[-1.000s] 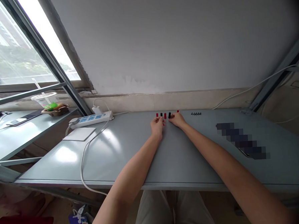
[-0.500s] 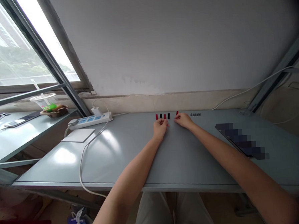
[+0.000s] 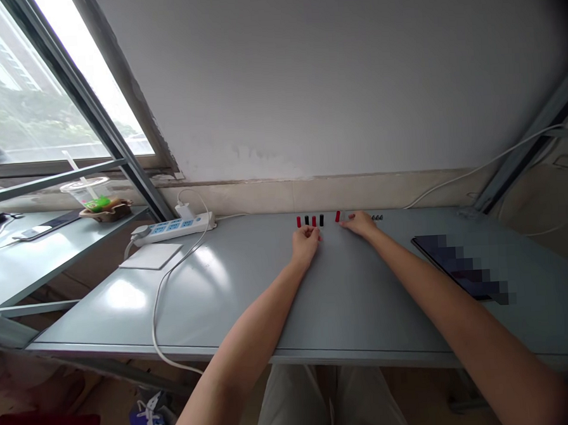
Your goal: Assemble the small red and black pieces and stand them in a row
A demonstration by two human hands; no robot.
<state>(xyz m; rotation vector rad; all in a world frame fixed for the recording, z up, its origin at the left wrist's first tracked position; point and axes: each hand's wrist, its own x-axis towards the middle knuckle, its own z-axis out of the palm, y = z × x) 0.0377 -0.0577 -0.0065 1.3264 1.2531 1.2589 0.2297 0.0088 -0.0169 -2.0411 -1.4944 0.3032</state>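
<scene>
Four small pegs stand upright in a short row near the back edge of the desk point(image 3: 250, 290): from the left, a red peg point(image 3: 299, 222), a black peg point(image 3: 306, 221), a second red peg point(image 3: 314, 222) and a second black peg point(image 3: 321, 220). A third red peg point(image 3: 337, 216) stands apart to the right, leaning a little.

The left hand point(image 3: 306, 242) rests just in front of the row, fingers curled close together; whether they pinch anything I cannot tell. The right hand point(image 3: 358, 224) is just beside the third red peg, its thumb and fingers narrow, and I cannot tell whether they touch or hold something.

The step in hand looks like handling the pegs one by one with the right hand; the next move would call for a light pinch that leaves the row standing.

Small dark bits point(image 3: 377, 218) show past the right hand, which may cover more of them; their shape is unclear. Farther right, a flat dark slab point(image 3: 451, 268) is partly blurred into blocks.
</scene>
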